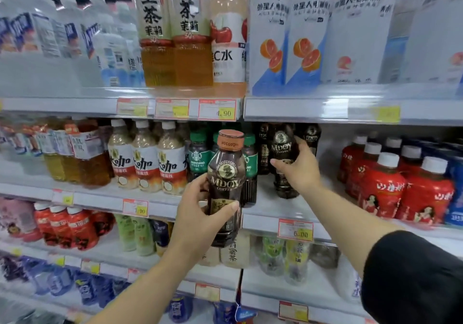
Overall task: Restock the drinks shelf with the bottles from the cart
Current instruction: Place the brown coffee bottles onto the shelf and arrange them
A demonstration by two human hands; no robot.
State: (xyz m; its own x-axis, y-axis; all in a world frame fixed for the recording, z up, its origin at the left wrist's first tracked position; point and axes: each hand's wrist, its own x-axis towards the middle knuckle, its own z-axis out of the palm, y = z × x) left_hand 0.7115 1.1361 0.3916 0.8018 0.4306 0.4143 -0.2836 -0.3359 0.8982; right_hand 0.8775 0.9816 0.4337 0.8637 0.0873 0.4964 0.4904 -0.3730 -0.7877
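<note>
Head view, centre of frame: the left hand (200, 213) is wrapped around the lower body of a dark brown plastic coffee bottle with a copper cap (226, 186), held upright just before the middle white shelf (265, 206). It is likely rigid, fairly heavy and slick, so mid-label is the best hold. Right of centre, the right hand (299, 166) clasps 1 matching dark coffee bottle standing on that shelf (284, 161)

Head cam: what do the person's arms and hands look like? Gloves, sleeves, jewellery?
Both hands are bare: no gloves, and no rings or watch visible. The left hand leads to a forearm bare all the way to the frame edge, with no sleeve in view. The right hand leads to a bare forearm that ends in a black sleeve, plain, with no visible markings.
</note>
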